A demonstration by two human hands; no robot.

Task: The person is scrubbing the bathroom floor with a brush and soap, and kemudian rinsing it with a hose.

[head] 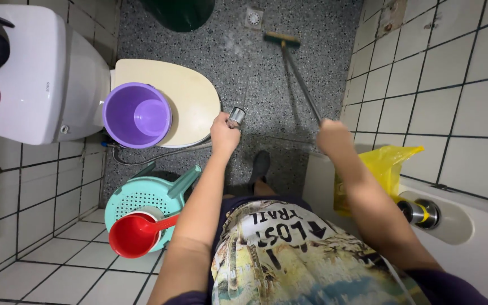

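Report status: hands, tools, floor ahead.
Left hand grips spray nozzle. Right hand grips floor brush handle; brush head near floor drain. Nothing between.

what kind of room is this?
A small tiled bathroom, most likely. A white toilet with its cream lid closed, a floor drain in the speckled floor, and the left hand holding a spray nozzle while the right hand grips a long-handled scrub brush.
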